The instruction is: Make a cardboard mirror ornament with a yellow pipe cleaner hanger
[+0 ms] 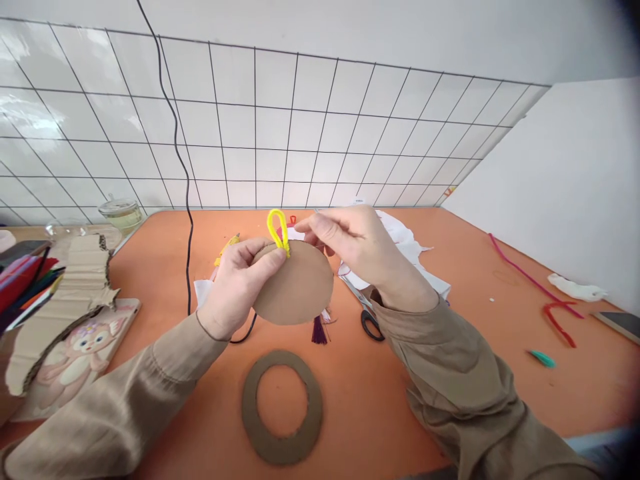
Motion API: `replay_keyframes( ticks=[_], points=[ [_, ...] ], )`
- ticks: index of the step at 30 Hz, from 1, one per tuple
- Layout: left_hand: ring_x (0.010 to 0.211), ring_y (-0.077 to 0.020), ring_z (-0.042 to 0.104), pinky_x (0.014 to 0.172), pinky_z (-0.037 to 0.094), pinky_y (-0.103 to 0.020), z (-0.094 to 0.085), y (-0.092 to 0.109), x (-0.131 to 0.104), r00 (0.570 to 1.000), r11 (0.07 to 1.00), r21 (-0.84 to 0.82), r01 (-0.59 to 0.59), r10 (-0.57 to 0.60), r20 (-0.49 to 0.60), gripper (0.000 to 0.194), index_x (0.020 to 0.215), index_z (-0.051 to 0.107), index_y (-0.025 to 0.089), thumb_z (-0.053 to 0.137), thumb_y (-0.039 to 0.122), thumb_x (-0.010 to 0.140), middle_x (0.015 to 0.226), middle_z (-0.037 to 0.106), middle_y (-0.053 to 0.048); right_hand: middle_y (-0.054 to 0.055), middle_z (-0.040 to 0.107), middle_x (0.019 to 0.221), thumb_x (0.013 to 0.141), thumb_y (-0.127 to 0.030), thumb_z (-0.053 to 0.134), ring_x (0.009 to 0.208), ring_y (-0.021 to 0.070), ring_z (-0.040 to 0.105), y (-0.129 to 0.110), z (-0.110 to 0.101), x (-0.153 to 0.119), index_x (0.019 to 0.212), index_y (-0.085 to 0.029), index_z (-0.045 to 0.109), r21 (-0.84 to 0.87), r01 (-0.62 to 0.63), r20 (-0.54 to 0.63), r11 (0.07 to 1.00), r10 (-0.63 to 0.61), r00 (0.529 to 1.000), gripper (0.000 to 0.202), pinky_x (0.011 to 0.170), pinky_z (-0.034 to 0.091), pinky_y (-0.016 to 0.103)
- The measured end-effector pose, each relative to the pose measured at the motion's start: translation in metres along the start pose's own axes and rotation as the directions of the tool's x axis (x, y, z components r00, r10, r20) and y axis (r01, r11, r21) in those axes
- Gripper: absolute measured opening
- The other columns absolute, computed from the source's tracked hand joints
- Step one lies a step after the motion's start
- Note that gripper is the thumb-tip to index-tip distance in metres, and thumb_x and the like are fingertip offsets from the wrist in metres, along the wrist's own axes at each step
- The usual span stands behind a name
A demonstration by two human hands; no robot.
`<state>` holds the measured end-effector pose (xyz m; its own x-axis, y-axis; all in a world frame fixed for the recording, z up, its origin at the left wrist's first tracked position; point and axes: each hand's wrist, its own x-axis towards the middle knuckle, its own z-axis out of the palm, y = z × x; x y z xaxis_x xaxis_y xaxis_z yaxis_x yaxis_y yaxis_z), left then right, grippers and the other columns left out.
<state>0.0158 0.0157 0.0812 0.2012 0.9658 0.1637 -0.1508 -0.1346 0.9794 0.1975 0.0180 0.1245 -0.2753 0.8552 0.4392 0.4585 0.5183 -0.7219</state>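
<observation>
My left hand (243,277) is closed on a round cardboard disc (300,287), held up above the table. Its thumb presses the base of a yellow pipe-cleaner loop (277,227) against the disc's top edge, and the loop stands upright. At the disc's upper right edge, my right hand (350,240) has its fingers pinched together. Whatever they grip, if anything, is too small or hidden to name. Below the disc, a cardboard ring (250,427) lies flat on the orange table. A dark purple tassel (319,331) pokes out under the disc.
Black-handled scissors (371,325) lie beside white cloth or paper (400,233) behind my right arm. A yellow glue gun (226,250) is partly hidden behind my left hand. Red pipe cleaners (560,323) and a green feather (543,359) lie right; torn corrugated cardboard (75,287) is left.
</observation>
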Motion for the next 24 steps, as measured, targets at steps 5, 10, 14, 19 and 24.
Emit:
replay_keyframes(
  ticks=[5, 10, 14, 19, 24],
  points=[
    [0.057, -0.0111, 0.041, 0.054, 0.030, -0.025, -0.002, 0.001, 0.003, 0.999, 1.000, -0.010, -0.008, 0.008, -0.040, 0.031, 0.061, 0.057, 0.017, 0.071, 0.039, 0.078, 0.060, 0.045, 0.002, 0.002, 0.061, 0.065, 0.095, -0.034, 0.056, 0.058, 0.0116, 0.056, -0.001, -0.012, 0.001, 0.068, -0.017, 0.063, 0.064, -0.061, 0.086, 0.996, 0.055, 0.995, 0.033, 0.051, 0.041, 0.025],
    [0.058, -0.0108, 0.038, 0.053, 0.027, -0.025, -0.007, 0.000, 0.010, 0.992, 0.999, 0.027, -0.033, 0.036, -0.123, 0.030, 0.059, 0.053, 0.017, 0.069, 0.034, 0.079, 0.060, 0.041, 0.002, 0.005, 0.070, 0.076, 0.091, -0.033, 0.062, 0.061, 0.0113, 0.062, 0.007, -0.022, 0.007, 0.078, -0.016, 0.069, 0.152, -0.103, 0.012, 0.983, 0.102, 0.995, 0.023, 0.055, 0.048, 0.024],
    [0.057, -0.0103, 0.036, 0.052, 0.024, -0.025, -0.013, 0.001, 0.014, 0.989, 0.999, 0.042, -0.024, 0.030, -0.148, 0.032, 0.058, 0.050, 0.017, 0.067, 0.034, 0.079, 0.060, 0.038, 0.003, 0.005, 0.071, 0.076, 0.087, -0.032, 0.066, 0.059, 0.0115, 0.063, 0.015, -0.029, 0.008, 0.081, -0.017, 0.072, 0.193, -0.129, 0.070, 0.973, 0.117, 0.991, 0.018, 0.052, 0.049, 0.024],
    [0.056, -0.0094, 0.032, 0.052, 0.022, -0.025, -0.017, 0.007, 0.018, 0.980, 0.995, 0.083, -0.061, 0.075, -0.184, 0.036, 0.054, 0.044, 0.018, 0.067, 0.033, 0.077, 0.059, 0.035, 0.003, 0.002, 0.067, 0.061, 0.084, -0.027, 0.066, 0.054, 0.0117, 0.063, 0.021, -0.036, 0.006, 0.067, -0.018, 0.071, -0.201, -0.173, 0.403, 0.964, 0.242, 0.882, 0.020, 0.047, 0.045, 0.021],
    [0.059, -0.0110, 0.037, 0.053, 0.025, -0.026, -0.022, 0.014, 0.021, 0.963, 0.985, 0.125, -0.115, 0.142, -0.230, 0.027, 0.059, 0.055, 0.017, 0.068, 0.035, 0.074, 0.060, 0.040, 0.002, 0.005, 0.078, 0.083, 0.079, -0.039, 0.074, 0.066, 0.0137, 0.071, 0.017, -0.033, 0.001, 0.108, -0.018, 0.077, 0.084, -0.046, 0.889, 0.995, -0.054, 0.455, 0.036, 0.057, 0.054, 0.020]
  ],
)
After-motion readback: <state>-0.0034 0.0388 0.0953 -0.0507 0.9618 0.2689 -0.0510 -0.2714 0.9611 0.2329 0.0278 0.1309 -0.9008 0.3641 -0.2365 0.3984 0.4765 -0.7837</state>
